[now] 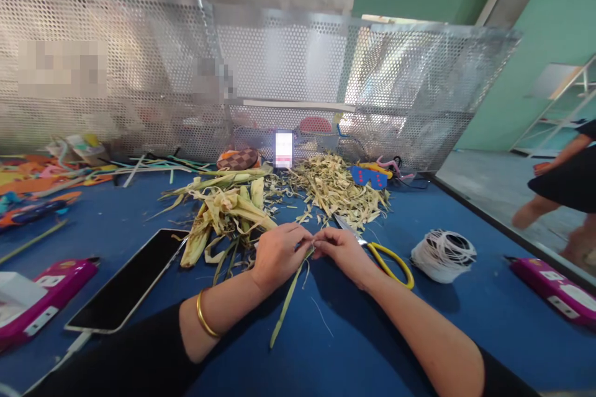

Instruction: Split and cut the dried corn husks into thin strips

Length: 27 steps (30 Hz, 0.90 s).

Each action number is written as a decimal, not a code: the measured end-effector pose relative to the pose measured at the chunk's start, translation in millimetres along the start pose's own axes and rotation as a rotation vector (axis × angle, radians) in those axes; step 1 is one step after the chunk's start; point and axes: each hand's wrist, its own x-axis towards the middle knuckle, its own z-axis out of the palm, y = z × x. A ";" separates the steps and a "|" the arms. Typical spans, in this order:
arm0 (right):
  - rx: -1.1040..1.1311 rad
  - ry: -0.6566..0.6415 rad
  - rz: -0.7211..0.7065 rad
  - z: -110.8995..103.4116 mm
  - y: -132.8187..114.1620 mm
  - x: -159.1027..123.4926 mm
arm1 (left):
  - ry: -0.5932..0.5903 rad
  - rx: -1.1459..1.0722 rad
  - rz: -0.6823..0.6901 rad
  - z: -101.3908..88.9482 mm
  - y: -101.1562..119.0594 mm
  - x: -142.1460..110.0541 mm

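Observation:
My left hand (278, 252) pinches the upper end of a narrow green strip of corn husk (286, 313), whose long end hangs down towards me. The fingertips of my right hand (343, 254) are pressed together and meet those of the left at the strip's top; what they grip is too small to make out. A thin pale strand (306, 274) dangles beside the strip. Scissors with yellow handles (391, 265) lie partly behind my right hand. Just beyond my left hand is a heap of dry corn husks (228, 211).
Husk scraps (335, 189) are piled at the back. A ball of white string (444, 255) and a magenta power strip (554, 288) lie right; a dark-screened phone (128, 282) and another power strip (51, 298) lie left. A perforated metal screen (298, 56) borders the blue table; a person (565, 180) stands right.

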 end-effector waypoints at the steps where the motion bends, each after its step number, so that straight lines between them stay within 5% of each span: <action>1: 0.022 0.002 0.013 0.8 -0.4 -0.1 | 0.003 -0.013 -0.007 0.6 -0.9 0.1; 10: 0.119 0.054 0.038 -3.7 -0.5 -0.5 | 0.066 -0.160 -0.117 2.1 -4.1 1.4; 16: -0.290 0.200 -0.295 -12.6 -8.1 -3.1 | -0.038 -0.148 -0.343 2.5 -8.1 5.2; 18: -0.347 0.154 -0.366 -10.3 -12.4 -5.7 | -0.064 -0.158 -0.380 2.8 -9.3 6.3; 23: 0.029 -0.179 -0.152 -1.6 -17.9 -10.3 | -0.069 -0.506 -0.517 4.1 -9.6 8.4; 27: 0.234 -0.131 -0.083 -2.1 -18.9 -9.6 | -0.089 -0.942 -0.747 4.5 -7.3 9.5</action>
